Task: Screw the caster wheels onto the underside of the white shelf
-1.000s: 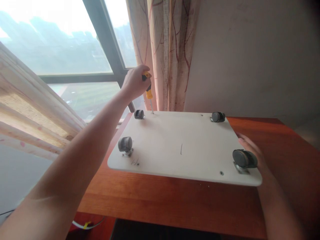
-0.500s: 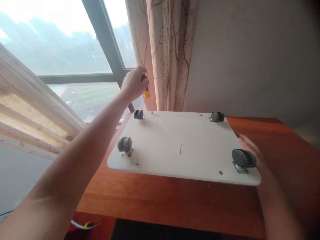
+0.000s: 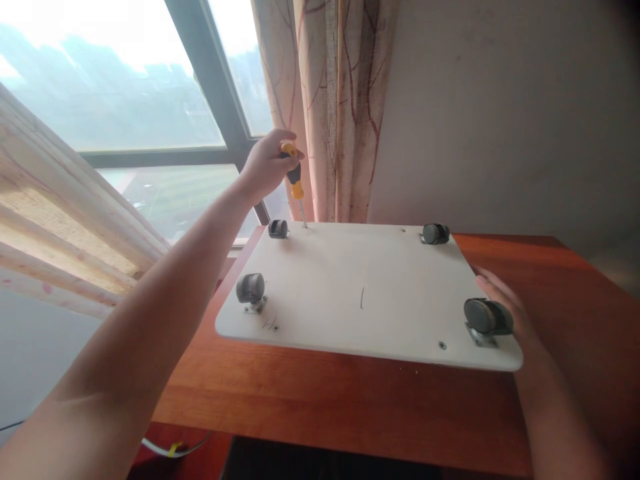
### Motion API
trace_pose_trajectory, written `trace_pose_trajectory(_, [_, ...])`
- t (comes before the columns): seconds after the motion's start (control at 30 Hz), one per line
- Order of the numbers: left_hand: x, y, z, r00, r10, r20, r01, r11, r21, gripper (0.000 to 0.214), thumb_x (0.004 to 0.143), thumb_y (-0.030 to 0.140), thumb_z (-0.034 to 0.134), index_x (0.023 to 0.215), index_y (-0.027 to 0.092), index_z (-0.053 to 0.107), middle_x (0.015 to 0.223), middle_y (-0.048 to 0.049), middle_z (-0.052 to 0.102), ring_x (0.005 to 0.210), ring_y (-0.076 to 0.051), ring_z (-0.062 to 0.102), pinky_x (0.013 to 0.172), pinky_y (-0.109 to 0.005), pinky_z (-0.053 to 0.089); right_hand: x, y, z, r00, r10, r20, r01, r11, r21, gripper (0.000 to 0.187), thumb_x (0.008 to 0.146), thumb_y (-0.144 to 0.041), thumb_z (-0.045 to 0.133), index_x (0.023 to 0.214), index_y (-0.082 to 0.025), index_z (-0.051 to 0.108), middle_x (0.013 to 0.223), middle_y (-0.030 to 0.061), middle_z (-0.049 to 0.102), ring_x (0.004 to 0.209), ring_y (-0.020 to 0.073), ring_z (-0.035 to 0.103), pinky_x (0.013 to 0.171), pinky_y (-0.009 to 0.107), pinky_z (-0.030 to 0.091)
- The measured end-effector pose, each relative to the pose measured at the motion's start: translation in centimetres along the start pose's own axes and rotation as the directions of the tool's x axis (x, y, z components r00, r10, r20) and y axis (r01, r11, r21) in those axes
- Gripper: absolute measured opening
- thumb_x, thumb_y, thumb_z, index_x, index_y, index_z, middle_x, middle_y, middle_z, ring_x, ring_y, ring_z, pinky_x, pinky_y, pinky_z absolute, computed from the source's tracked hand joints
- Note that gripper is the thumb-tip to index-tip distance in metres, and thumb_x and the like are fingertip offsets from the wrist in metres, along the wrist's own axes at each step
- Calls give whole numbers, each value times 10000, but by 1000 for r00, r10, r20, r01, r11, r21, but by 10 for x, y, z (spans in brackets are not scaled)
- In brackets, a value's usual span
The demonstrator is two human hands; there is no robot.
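My left hand (image 3: 270, 162) is closed around the handle of a yellow and black screwdriver (image 3: 296, 180). The screwdriver stands nearly upright, its tip touching the far left part of a white board (image 3: 340, 280). Whatever sits under the tip is too small to make out. At the board's right edge, my right hand (image 3: 500, 292) grips the side, partly hidden behind a caster wheel (image 3: 485, 316). Other dark casters stand on the board: one at the far right (image 3: 436, 233), one at the far left (image 3: 277, 229) and one at the near left (image 3: 251, 289).
The board lies on a reddish-brown wooden table (image 3: 320, 393). Behind it hang patterned curtains (image 3: 340, 113), with a window (image 3: 150, 93) to the left and a grey wall (image 3: 490, 127) to the right. A white cable (image 3: 163, 453) lies below at the lower left.
My left hand has shifted slightly on the screwdriver, and the handle's yellow end now shows more. The tip stays at the same spot; my right hand and the board keep their places.
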State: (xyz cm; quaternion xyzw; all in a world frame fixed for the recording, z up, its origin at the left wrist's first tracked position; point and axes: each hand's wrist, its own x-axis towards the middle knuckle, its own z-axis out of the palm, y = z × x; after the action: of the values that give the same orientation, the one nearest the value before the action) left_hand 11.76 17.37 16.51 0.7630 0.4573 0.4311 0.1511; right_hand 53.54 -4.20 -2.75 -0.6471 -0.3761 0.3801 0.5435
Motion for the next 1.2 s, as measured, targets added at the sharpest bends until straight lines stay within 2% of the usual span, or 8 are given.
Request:
trace_pose_trajectory(0.1, [-3, 3, 1, 999, 41, -12, -38, 985, 166, 353, 825, 283, 584, 1173, 274, 641, 1099, -67, 718, 1006, -254, 671, 899, -423, 544, 5, 4, -3, 1000, -7, -8, 7, 1000, -15, 532, 803, -584, 682, 1252, -298, 697, 1191, 13, 737, 1123, 263, 658, 909, 296, 503])
trace_pose_trajectory(0.27, [-9, 10, -2, 992, 85, -90, -33, 883, 467, 374, 785, 447, 697, 1149, 363, 677, 1119, -63, 683, 1072, -327, 630, 960, -509, 484, 8, 8, -5, 1000, -10, 2, 10, 1000, -21, 577, 789, -601, 689, 1276, -293, 688, 1196, 21, 734, 1130, 274, 655, 910, 314, 506])
trace_pose_trajectory(0.43, [-5, 9, -3, 996, 45, -81, -5, 901, 433, 494, 782, 369, 646, 1274, 351, 603, 1110, -48, 703, 1084, -336, 628, 961, -506, 477, 2, 4, -2, 1000, -1, -10, 1, 1000, -31, 547, 817, -594, 666, 1278, -300, 680, 1209, 3, 727, 1131, 249, 649, 908, 284, 490])
trace_pose_trajectory(0.57, [-7, 8, -1, 996, 42, -74, -5, 897, 443, 431, 788, 310, 600, 1217, 342, 624, 1121, -44, 705, 1107, -327, 622, 930, -480, 492, 4, 4, -4, 1000, 6, -1, -6, 999, -48, 554, 813, -593, 664, 1284, -300, 676, 1223, 3, 721, 1145, 245, 639, 900, 278, 489])
trace_pose_trajectory(0.77, [-14, 15, -1, 998, 25, -60, 6, 886, 463, 361, 828, 437, 627, 1176, 346, 655, 1206, -84, 658, 1147, -378, 600, 957, -569, 450, 8, 7, -6, 1000, 4, -22, -5, 998, -55, 559, 798, -594, 676, 1265, -286, 691, 1214, 15, 724, 1153, 266, 637, 916, 301, 489])
trace_pose_trajectory(0.9, [-11, 18, -2, 998, -4, -59, 30, 895, 445, 416, 792, 448, 667, 1193, 338, 650, 1142, -77, 681, 1234, -396, 554, 979, -561, 435, 6, 4, -4, 1000, 1, 1, -1, 1000, -22, 546, 799, -578, 682, 1259, -285, 691, 1189, 18, 736, 1122, 266, 655, 897, 304, 498])
trace_pose_trajectory(1.03, [-11, 17, -3, 996, 8, -87, 28, 911, 412, 496, 802, 439, 659, 1289, 370, 593, 1091, -16, 707, 1098, -318, 638, 958, -496, 454, 5, 3, -3, 1000, -15, -5, 15, 998, -54, 517, 818, -576, 662, 1254, -299, 696, 1207, 12, 732, 1195, 268, 625, 901, 297, 496])
trace_pose_trajectory(1.2, [-11, 11, -8, 996, 11, -84, 25, 909, 417, 478, 838, 422, 644, 1285, 255, 619, 1125, -6, 705, 911, -195, 647, 942, -415, 471, 8, 5, -6, 1000, -29, -8, 28, 996, -80, 518, 806, -596, 657, 1231, -303, 708, 1204, 12, 734, 1247, 285, 596, 903, 308, 506])
